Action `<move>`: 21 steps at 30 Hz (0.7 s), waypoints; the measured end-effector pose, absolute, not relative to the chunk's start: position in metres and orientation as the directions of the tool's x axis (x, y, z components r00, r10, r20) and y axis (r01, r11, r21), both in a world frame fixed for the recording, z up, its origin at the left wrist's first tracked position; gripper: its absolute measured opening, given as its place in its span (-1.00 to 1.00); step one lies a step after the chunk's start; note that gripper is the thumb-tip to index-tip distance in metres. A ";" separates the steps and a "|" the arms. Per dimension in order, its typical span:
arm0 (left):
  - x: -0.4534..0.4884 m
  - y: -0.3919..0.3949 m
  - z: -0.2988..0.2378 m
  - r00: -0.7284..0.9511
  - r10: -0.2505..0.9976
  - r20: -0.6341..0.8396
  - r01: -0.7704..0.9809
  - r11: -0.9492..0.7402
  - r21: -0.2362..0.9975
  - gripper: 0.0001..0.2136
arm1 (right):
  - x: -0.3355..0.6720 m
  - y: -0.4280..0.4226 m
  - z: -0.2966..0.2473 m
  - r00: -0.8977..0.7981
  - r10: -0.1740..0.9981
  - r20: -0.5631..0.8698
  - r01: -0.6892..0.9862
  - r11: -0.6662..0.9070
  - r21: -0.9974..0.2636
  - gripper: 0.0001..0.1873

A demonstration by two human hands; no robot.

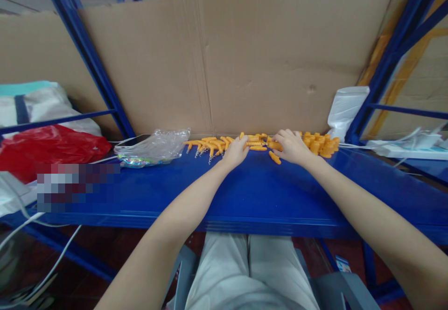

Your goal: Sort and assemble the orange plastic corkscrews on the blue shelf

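Note:
Both my hands reach to the back of a blue shelf (pixel 245 193). My left hand (pixel 236 151) is curled, its fingers pinching small orange carrot-shaped pieces (pixel 257 143). My right hand (pixel 290 145) rests beside it, fingers bent over more orange pieces, with one loose piece (pixel 275 157) lying just below its thumb. A row of orange pieces with small metal chains (pixel 206 145) lies to the left of my hands. A heap of orange pieces (pixel 320 144) sits to the right.
A clear plastic bag (pixel 154 149) lies at the left. A red bag (pixel 45 149) and white bundles sit farther left. A white bag (pixel 346 109) leans by the blue upright at right. Cardboard (pixel 245 58) backs the shelf. White cables run on both sides.

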State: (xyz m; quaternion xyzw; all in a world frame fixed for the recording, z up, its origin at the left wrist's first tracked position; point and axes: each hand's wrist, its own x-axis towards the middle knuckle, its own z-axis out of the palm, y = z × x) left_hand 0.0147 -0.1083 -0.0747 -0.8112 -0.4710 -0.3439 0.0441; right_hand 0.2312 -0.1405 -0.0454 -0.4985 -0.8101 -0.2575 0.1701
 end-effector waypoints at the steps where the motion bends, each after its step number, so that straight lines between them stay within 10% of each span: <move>1: 0.015 -0.109 -0.075 0.318 0.735 0.599 0.793 -0.552 0.258 -0.84 | 0.231 -0.140 -0.045 -0.437 0.731 0.524 0.899 0.365 0.241 -0.75; 21: 0.014 -0.110 -0.073 0.304 0.747 0.591 0.789 -0.545 0.283 -0.85 | 0.251 -0.140 -0.031 -0.161 0.878 0.450 0.986 0.130 0.100 -0.64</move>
